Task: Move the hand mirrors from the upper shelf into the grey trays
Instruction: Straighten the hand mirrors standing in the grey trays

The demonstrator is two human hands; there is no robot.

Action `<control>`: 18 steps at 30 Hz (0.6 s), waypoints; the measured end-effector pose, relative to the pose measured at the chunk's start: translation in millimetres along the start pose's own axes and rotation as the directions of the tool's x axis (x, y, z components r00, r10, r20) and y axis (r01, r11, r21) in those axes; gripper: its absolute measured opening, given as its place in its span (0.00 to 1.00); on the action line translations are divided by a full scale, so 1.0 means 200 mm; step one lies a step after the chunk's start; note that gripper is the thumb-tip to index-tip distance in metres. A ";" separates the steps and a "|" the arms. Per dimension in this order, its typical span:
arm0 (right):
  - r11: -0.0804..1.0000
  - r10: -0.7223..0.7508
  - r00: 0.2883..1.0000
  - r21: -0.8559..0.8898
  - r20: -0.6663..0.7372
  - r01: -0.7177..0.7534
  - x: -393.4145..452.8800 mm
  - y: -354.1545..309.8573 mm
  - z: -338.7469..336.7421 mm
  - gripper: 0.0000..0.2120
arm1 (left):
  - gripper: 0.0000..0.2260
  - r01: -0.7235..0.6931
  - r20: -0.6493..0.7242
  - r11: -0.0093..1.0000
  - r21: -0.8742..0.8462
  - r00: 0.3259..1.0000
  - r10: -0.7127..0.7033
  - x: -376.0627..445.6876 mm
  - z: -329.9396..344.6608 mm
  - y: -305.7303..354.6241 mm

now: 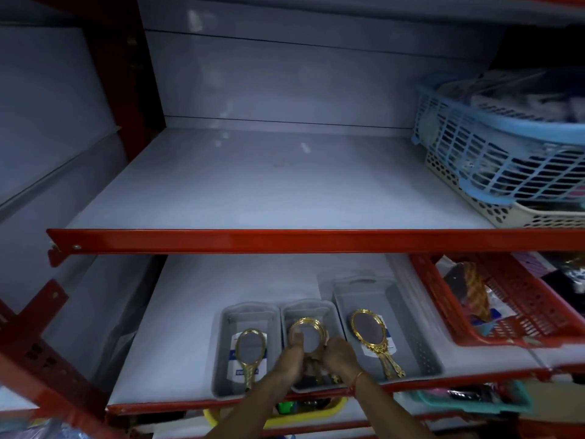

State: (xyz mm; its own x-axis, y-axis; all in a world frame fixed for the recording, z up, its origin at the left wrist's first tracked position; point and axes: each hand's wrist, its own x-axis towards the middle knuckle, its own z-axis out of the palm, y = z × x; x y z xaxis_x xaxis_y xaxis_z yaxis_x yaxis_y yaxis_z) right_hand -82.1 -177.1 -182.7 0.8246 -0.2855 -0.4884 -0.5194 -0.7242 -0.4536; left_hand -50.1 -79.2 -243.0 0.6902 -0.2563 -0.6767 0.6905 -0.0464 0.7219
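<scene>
- Both hands were down at the lower shelf (177, 327), around six o'clock in the head view, working over the middle grey tray (311, 312).
- The left hand (292, 353) had its thumb laid flat on the glass of the middle mirror (308, 335), with the other fingers hidden beneath it; the right hand (340, 351) had its fingers curled in on the mirror's right rim and neck. Both looked clamped on it.
- By my judgement the step in hand was the setting-down of this mirror into the middle tray, late in the task.
- The left mirror (250, 353) already lay in the left grey tray (250, 308) at seven o'clock, handle over the near rim; the right mirror (372, 337) lay in the right grey tray (395, 296) at five o'clock.
- The upper shelf (269, 191), at twelve o'clock, showed no mirrors on its bare stretch, only a blue basket (493, 147) on a cream basket (493, 213) at two o'clock.
- The next move probably called for easing the handle down inside the tray's near wall, then letting go with both hands.
- The trays sat touching side by side, so sideways room was tight; the red front edge (285, 240) of the upper shelf hung overhead, leaving a straight pull back toward six o'clock as the open way out.
- A red basket (519, 312) crowded the four o'clock side.
</scene>
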 end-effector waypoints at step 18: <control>0.985 -0.017 0.986 0.173 0.167 -0.012 0.10 0.08 -0.02 0.08 | 0.43 0.003 -0.248 0.999 0.034 0.969 0.005 0.21 0.09 -0.17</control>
State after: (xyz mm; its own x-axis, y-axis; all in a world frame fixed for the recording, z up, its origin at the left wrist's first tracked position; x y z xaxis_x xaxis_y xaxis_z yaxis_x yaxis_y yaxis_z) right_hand -72.7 -197.5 -197.3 0.7846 -0.1644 -0.5978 -0.5600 -0.6016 -0.5696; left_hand -47.6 -105.0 -293.3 0.7258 -0.0093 -0.6878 0.6851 -0.0797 0.7241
